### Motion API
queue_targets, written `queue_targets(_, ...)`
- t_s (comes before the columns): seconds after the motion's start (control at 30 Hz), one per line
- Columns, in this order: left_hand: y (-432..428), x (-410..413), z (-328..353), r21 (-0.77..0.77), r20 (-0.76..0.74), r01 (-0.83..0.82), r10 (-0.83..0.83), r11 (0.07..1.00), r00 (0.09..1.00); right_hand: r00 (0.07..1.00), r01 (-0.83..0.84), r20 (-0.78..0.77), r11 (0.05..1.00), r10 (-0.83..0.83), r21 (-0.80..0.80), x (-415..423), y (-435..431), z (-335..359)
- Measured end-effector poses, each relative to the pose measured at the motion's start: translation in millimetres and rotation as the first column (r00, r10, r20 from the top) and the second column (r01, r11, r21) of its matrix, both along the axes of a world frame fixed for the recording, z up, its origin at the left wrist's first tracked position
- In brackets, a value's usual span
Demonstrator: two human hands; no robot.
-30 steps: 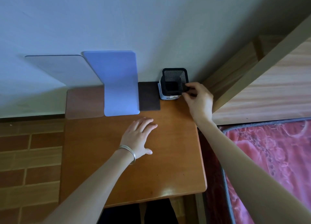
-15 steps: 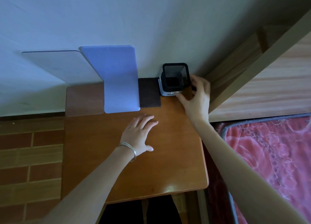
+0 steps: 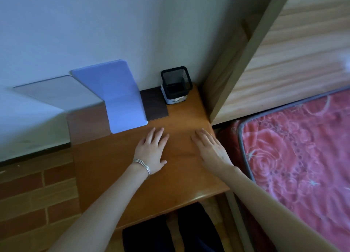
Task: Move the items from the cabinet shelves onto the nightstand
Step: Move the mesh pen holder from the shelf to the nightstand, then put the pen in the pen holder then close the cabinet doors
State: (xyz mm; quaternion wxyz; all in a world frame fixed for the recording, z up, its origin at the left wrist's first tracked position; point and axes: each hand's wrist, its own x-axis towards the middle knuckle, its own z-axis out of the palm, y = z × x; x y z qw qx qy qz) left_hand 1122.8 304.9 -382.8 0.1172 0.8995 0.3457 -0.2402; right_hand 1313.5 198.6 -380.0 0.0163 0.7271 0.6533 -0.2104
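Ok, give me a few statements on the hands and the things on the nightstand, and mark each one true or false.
1. The left hand lies flat on the nightstand. True.
2. The black mesh holder stands on a small white box. True.
3. The right hand grips the black mesh holder. False: the right hand lies flat on the nightstand, apart from it.
4. The blue bookend stands to the right of the black mesh holder. False: it stands to its left.
5. Silver bangles circle the left wrist. True.
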Motion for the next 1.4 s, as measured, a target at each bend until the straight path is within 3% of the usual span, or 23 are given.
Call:
queue_targets(0.17,-1,7,46,-0.011,-0.068,0.175,-0.176,0.984,0.982,0.986,0.028,0.166,0.998,-0.020,-0.050,-2,-29,48)
queue_targets(0.3,-7,3,117,0.045,0.015,0.336,-0.337,0.941,0.942,0.952,0.251,0.176,0.968,-0.251,0.025,-11,-70,116)
queue_targets(0.4,-22,6,173,0.114,0.152,0.484,-0.497,0.868,0.855,0.882,0.419,0.186,0.901,-0.433,0.109,-26,-115,179)
queue_targets(0.6,-98,66,288,0.218,0.344,0.741,-0.760,0.636,0.552,0.656,0.679,0.248,0.700,-0.713,0.219,-79,-227,293)
queue_targets(0.77,-207,91,368,0.324,0.434,0.899,-0.890,0.296,0.137,0.372,0.842,0.283,0.450,-0.884,0.299,-137,-319,359)
queue_targets(0.93,-339,62,425,0.402,0.524,0.915,-0.814,-0.023,-0.250,-0.050,0.892,0.278,0.082,-0.959,0.445,-235,-419,414)
queue_targets(1.1,-472,-33,458,0.482,0.517,0.816,-0.648,-0.319,-0.559,-0.425,0.830,0.278,-0.248,-0.861,0.500,-408,-505,449)
queue_targets(1.23,-569,-165,473,0.540,0.494,0.664,-0.444,-0.517,-0.748,-0.612,0.765,0.343,-0.423,-0.712,0.487,-577,-540,470)
queue_targets(1.4,-649,-357,499,0.584,0.510,0.478,-0.162,-0.656,-0.845,-0.762,0.646,0.434,-0.608,-0.481,0.461,-785,-557,502)
